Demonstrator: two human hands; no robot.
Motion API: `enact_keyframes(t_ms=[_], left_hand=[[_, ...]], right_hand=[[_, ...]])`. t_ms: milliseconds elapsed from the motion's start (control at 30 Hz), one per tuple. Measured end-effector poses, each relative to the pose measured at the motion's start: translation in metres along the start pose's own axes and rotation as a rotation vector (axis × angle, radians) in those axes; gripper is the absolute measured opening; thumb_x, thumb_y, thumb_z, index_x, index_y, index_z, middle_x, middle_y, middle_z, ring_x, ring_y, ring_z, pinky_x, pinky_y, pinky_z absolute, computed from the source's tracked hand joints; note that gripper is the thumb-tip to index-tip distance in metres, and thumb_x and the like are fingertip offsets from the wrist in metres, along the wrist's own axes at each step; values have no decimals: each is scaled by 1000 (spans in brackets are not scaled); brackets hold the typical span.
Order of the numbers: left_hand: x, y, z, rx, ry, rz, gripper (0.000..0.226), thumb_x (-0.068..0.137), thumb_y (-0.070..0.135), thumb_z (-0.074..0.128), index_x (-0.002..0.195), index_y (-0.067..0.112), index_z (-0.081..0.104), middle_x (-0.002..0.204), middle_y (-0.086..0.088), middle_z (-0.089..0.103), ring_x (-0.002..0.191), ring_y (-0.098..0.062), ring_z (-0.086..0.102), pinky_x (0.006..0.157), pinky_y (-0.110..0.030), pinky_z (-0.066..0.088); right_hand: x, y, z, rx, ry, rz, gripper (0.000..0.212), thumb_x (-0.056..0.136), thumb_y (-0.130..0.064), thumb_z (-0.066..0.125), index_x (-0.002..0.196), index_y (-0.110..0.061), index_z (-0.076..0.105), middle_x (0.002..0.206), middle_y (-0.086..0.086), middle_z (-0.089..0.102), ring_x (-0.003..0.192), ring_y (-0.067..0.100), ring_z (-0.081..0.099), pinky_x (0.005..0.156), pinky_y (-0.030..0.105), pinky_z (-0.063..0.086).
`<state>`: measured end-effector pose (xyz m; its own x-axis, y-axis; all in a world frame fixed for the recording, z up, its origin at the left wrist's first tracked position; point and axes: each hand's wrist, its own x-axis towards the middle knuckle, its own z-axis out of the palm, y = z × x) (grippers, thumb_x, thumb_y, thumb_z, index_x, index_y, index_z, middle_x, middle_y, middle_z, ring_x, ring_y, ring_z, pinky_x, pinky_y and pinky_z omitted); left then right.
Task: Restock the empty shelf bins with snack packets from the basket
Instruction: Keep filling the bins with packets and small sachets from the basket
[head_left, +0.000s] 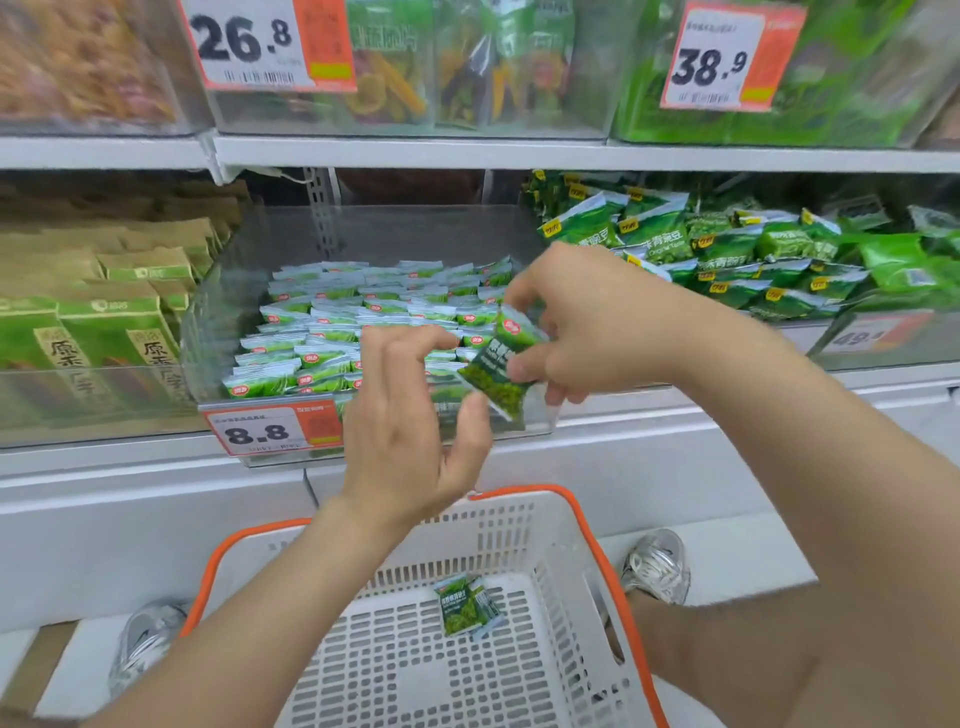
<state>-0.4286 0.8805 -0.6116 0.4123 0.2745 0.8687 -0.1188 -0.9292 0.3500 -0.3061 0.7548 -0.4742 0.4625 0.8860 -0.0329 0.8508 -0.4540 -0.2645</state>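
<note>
Behind the hands stands a clear bin (223, 312) with rows of green packets (332, 332); its price tag (270, 431) is just left of the left hand (410, 415); below the hands, a white basket (519, 535) holds a loose packet (467, 605); the right hand (587, 322) pinches a snack packet (501, 364), long axis nearly upright, red logo end up; the left hand is relaxed and holds nothing.

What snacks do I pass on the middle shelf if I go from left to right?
Green and brown boxes → clear bin holding rows of small green packets → heap of bigger green bags.
</note>
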Motion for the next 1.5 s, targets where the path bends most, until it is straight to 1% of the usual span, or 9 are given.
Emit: enact_keyframes(t_ms=[133, 300, 500, 667, 767, 833, 1167, 1400, 1500], left_hand=[[44, -10, 0, 117, -103, -81, 13, 91, 15, 57, 102, 10, 63, 105, -7, 51, 94, -23, 51, 67, -41, 44], [86, -52, 20, 242, -652, -250, 31, 98, 17, 51, 126, 14, 66, 128, -6, 55, 121, -29, 56, 102, -45, 46], [107, -78, 49, 421, -921, -44, 27, 100, 16, 47, 117, 19, 67, 118, -8, 59, 115, -35, 56, 93, -50, 46], [120, -88, 59, 398, -929, -46, 17, 97, 16, 51, 81, 21, 57, 96, -7, 66, 98, -37, 63, 81, -43, 46], [122, -90, 63, 410, -952, -69, 37, 98, 15, 54, 69, 29, 36, 84, 0, 53, 102, -34, 59, 86, -43, 37], [123, -93, 66, 426, -977, -90, 36, 97, 18, 55, 66, 27, 40, 75, 5, 49, 100, -34, 58, 90, -46, 36], [128, -111, 65, 281, -1087, -110, 17, 97, 28, 61, 87, 22, 74, 93, 2, 73, 99, -25, 57, 100, -57, 33], [124, -118, 60, 200, -1039, -186, 12, 96, 38, 67, 96, 31, 78, 108, 13, 74, 114, -23, 58, 107, -55, 35], [118, -118, 62, 221, -994, -191, 16, 98, 35, 62, 96, 29, 77, 108, 11, 73, 113, -25, 56, 103, -53, 33]], right_hand=[[33, 20, 6, -148, 420, 111, 31, 91, -21, 71, 119, -27, 60, 87, 6, 54, 90, 35, 58, 71, 39, 49], [64, 24, 14, -530, 394, 104, 34, 95, -14, 63, 126, -20, 52, 80, 5, 41, 76, 34, 45, 61, 37, 32], [91, 17, 33, -779, 209, 8, 26, 92, -8, 63, 96, -22, 41, 113, 9, 66, 109, 32, 62, 81, 38, 33], [111, 17, 36, -817, 171, 13, 21, 94, -9, 58, 98, -27, 49, 119, 5, 67, 114, 30, 63, 100, 41, 35], [119, 17, 33, -840, 148, 44, 22, 95, -11, 59, 114, -23, 59, 124, 6, 64, 117, 31, 62, 103, 41, 34], [125, 16, 31, -842, 128, 54, 24, 97, -11, 57, 120, -20, 59, 126, 7, 63, 118, 32, 62, 103, 41, 36], [134, 11, 26, -878, 126, 58, 24, 100, -11, 52, 121, -17, 61, 126, 12, 64, 121, 34, 59, 108, 44, 35], [140, 13, 40, -881, 86, -1, 13, 99, -16, 56, 99, -29, 52, 122, 6, 66, 120, 31, 58, 108, 42, 33], [145, 17, 41, -890, -61, 14, 20, 98, -11, 58, 110, -27, 57, 128, 7, 63, 122, 30, 60, 111, 43, 32]])
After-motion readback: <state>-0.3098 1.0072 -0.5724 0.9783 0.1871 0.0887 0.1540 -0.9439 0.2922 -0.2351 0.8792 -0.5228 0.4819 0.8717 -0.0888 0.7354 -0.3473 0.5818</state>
